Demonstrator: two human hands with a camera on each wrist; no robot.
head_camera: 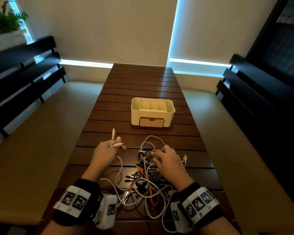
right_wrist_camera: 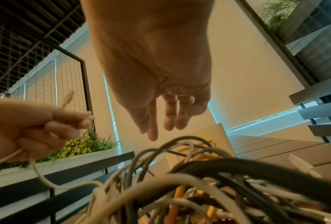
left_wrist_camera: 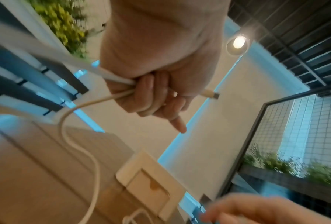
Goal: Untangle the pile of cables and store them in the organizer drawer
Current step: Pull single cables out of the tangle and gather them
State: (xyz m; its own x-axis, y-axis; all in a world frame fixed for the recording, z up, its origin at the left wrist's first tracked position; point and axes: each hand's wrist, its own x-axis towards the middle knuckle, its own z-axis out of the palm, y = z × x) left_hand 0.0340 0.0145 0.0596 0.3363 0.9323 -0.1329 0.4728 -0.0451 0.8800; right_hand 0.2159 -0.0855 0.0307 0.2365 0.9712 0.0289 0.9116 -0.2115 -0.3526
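A tangled pile of cables [head_camera: 149,177], white, grey, black and orange, lies on the near part of the wooden table [head_camera: 143,85]. My left hand [head_camera: 107,150] is lifted left of the pile and grips a white cable [head_camera: 120,168] near both of its plug ends; its cord trails down into the pile [right_wrist_camera: 180,189]. In the left wrist view my fingers [left_wrist_camera: 147,92] curl round that white cable [left_wrist_camera: 78,148]. My right hand [head_camera: 168,160] rests on top of the pile with straight, spread fingers [right_wrist_camera: 168,115]. The cream organizer [head_camera: 152,114] stands beyond, its drawer [head_camera: 152,122] closed.
Cushioned benches with dark slatted backs flank the table on both sides. A planter [head_camera: 5,22] with green plants sits at the far left. The far half of the table lies beyond the organizer.
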